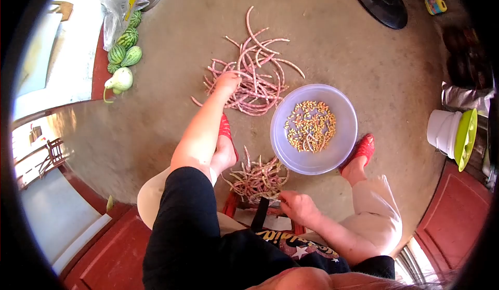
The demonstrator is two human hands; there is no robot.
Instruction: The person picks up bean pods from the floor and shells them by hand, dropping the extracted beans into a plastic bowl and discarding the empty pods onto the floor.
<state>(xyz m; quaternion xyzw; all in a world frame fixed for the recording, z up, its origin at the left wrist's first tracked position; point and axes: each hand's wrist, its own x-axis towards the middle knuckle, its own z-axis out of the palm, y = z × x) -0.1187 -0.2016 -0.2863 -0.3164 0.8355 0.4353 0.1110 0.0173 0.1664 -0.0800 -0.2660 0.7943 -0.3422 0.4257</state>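
My left hand (227, 83) is at the left side of a loose pile of long reddish bean pods (254, 79) on the floor, its fingers bent around or against a pod. My right hand (300, 208) is low in front of my body, fingers curled, beside a heap of opened pods (257, 181); whether it holds anything is too small to tell. Right of the long pods stands a pale purple basin (314, 164) with many shelled beans (311, 126) spread over its bottom.
Small striped watermelons (128, 38) and a pale green gourd (121, 80) lie at the left. A black round stand base (392, 12) is at the upper right. A white bucket (443, 130) with a green lid or basin (466, 139) stands at the right. Red sandals are on my feet.
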